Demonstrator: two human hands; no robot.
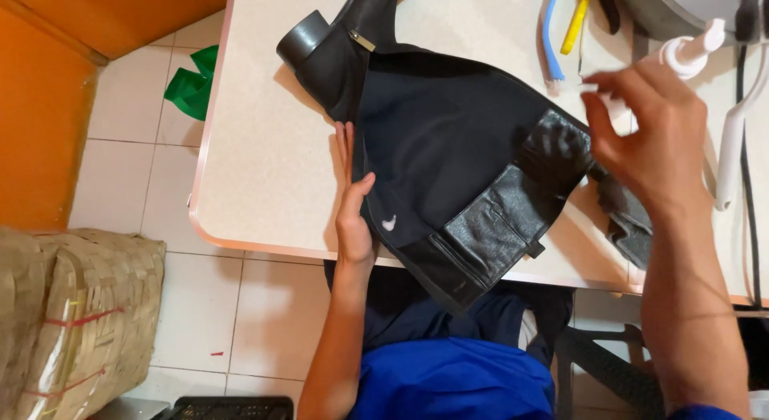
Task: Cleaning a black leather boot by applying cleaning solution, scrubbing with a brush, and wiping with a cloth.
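A tall black boot [432, 139] lies on its side on a pale table [256, 147], heel at the top, its shaft opened out toward me with a shiny leather flap [513, 203]. A small white blob [389, 224] sits on the dark lining. My left hand [352, 203] rests flat against the boot's left edge, fingers straight. My right hand [649, 131] hovers over the leather flap's right end, thumb and fingertips pinched around something small and white that I cannot make out.
A white pump bottle [689, 51], a blue brush [549, 35], a yellow tool [577, 19] and a black cable [749, 187] lie at the table's far right. On the tiled floor at left are a green scrap [192, 87] and a woven bundle [72, 316].
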